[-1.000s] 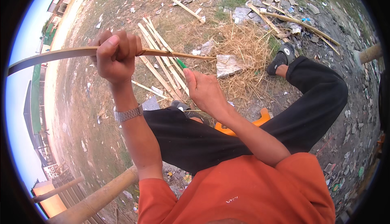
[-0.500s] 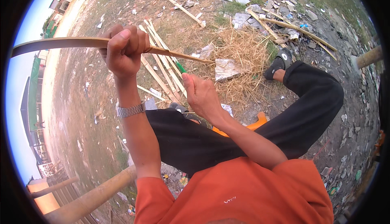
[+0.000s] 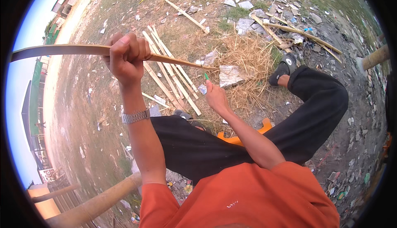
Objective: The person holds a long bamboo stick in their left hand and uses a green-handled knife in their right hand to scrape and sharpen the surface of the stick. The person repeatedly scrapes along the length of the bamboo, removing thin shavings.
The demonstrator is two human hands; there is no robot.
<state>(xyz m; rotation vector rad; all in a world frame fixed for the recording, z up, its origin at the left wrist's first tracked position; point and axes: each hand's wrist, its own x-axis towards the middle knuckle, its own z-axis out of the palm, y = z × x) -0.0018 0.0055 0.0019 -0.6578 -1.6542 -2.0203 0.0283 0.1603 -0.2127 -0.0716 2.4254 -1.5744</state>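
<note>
The dry, littered ground (image 3: 82,116) is spreading out all round the seated person, whose black-trousered legs (image 3: 314,104) are crossing in front of the orange shirt (image 3: 248,199), and a bundle of pale split bamboo slats (image 3: 171,77) is lying on the dirt just beside a patch of dry straw (image 3: 248,58). Across this the long, thin, tan bamboo strip (image 3: 62,50) is running from the far left edge to a tapered tip near the straw, raised well above the ground. The left hand (image 3: 126,56) is clamping round the strip in a full fist near its middle, wrist bearing a silver metal watch (image 3: 135,116). The right hand (image 3: 215,96) is closing round a small green-handled tool (image 3: 206,76), probably a knife, though its blade is too small to make out, just below the strip's thin end. To do this well, I judge, the left fist should be keeping the strip steady and level while the right is working in light strokes away from the body and legs, following the grain.
</note>
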